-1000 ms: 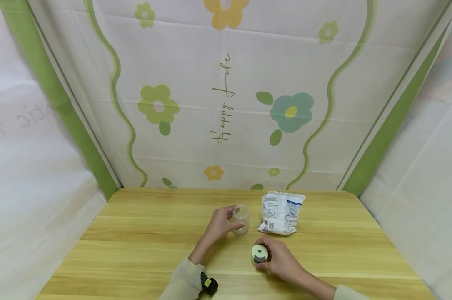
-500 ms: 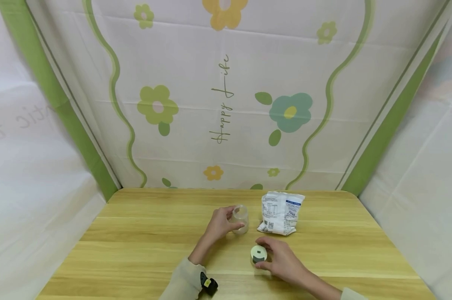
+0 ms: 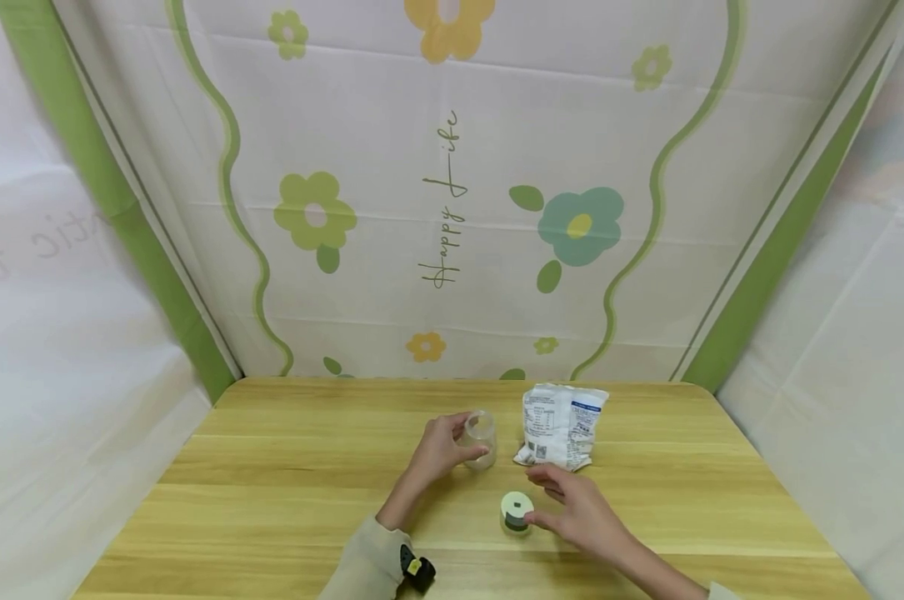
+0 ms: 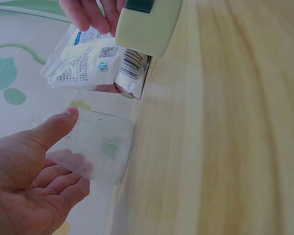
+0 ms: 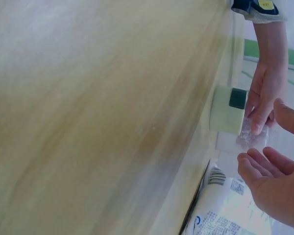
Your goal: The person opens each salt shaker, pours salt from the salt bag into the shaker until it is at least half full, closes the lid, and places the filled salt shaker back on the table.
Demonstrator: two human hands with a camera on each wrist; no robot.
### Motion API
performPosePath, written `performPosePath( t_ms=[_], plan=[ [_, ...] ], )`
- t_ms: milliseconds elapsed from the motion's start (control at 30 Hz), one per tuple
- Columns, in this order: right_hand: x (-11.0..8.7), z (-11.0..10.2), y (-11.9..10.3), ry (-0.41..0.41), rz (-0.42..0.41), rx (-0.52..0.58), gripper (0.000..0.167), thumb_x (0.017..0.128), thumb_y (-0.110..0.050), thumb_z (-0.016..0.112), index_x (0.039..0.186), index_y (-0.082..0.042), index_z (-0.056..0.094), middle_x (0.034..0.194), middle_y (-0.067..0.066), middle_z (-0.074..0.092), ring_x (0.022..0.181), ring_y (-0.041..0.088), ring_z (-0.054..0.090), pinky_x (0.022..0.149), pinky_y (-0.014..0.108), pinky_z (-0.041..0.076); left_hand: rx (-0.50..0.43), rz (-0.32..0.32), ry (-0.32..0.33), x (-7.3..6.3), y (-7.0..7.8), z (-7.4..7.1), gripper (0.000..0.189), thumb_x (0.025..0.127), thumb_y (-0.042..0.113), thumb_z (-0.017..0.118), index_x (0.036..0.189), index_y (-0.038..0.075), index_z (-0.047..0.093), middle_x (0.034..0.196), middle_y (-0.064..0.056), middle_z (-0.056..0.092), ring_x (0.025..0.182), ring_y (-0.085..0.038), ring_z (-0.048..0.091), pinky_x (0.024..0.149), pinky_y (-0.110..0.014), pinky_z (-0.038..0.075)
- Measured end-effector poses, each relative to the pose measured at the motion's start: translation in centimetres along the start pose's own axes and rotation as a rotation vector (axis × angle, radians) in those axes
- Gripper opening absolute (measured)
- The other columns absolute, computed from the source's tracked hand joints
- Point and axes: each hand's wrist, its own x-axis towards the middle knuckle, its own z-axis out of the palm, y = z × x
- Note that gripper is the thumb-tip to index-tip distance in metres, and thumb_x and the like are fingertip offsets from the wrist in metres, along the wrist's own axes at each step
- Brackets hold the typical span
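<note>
My left hand (image 3: 438,452) holds a clear, see-through jar (image 3: 482,435) that stands upright and uncapped on the table. In the left wrist view its thumb lies along the jar's near side (image 4: 103,144), with the fingers round the other side. Nearer the front stands a pale green, round lid (image 3: 516,507) with a dark green patch on its side. My right hand (image 3: 582,515) is just right of this lid, fingers spread and loosely bent, holding nothing. The right wrist view shows a gap between that hand (image 5: 277,176) and the lid (image 5: 226,112).
A white printed snack bag (image 3: 560,427) stands behind the right hand, right of the jar. The wooden table (image 3: 272,500) meets a flower-patterned cloth (image 3: 392,250) at the back, with cloth walls at both sides. A black strap device (image 3: 418,568) sits at the left sleeve.
My right hand has let go of the lid and drawn back to the right, its fingers parting. The lid stays on the table. The left hand and jar have hardly moved.
</note>
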Motion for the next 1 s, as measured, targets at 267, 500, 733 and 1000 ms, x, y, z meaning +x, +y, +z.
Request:
performPosePath(
  t_ms=[267,500,733,1000],
  plan=[
    [-0.1,-0.7,0.0,0.067,0.070,0.000,0.051,0.079,-0.016,0.084,0.122,0.001,0.062,0.123,0.022,0.065,0.116,0.038,0.064,0.097,0.036,0.055,0.001,-0.006,-0.003,-0.1,0.1,0.0,0.060,0.081,0.024,0.084,0.130,-0.003,0.063,0.130,-0.021,0.065,0.118,-0.036,0.065,0.096,-0.042,0.056],
    [-0.3,-1.4,0.2,0.119,0.109,-0.009,0.049,0.079,-0.012,0.083,0.122,0.000,0.062,0.124,0.020,0.066,0.116,0.037,0.065,0.097,0.035,0.055,-0.009,-0.019,-0.009,-0.1,0.2,0.0,0.060,0.081,0.023,0.084,0.131,-0.003,0.062,0.132,-0.020,0.064,0.119,-0.036,0.064,0.096,-0.042,0.055],
    [-0.5,-2.4,0.4,0.177,0.151,-0.012,0.050,0.079,-0.011,0.083,0.123,0.001,0.062,0.123,0.018,0.067,0.116,0.034,0.065,0.097,0.035,0.055,-0.001,-0.009,-0.005,0.0,0.1,0.1,0.059,0.081,0.024,0.084,0.130,-0.002,0.063,0.131,-0.019,0.065,0.119,-0.035,0.065,0.096,-0.042,0.056],
    [-0.8,-3.7,1.5,0.213,0.169,0.007,0.051,0.083,-0.011,0.080,0.127,0.003,0.059,0.125,0.021,0.066,0.118,0.035,0.064,0.098,0.035,0.055,-0.008,-0.007,0.000,0.0,0.0,0.1,0.059,0.081,0.023,0.084,0.130,-0.002,0.063,0.131,-0.019,0.065,0.119,-0.034,0.065,0.096,-0.041,0.056]
  ],
)
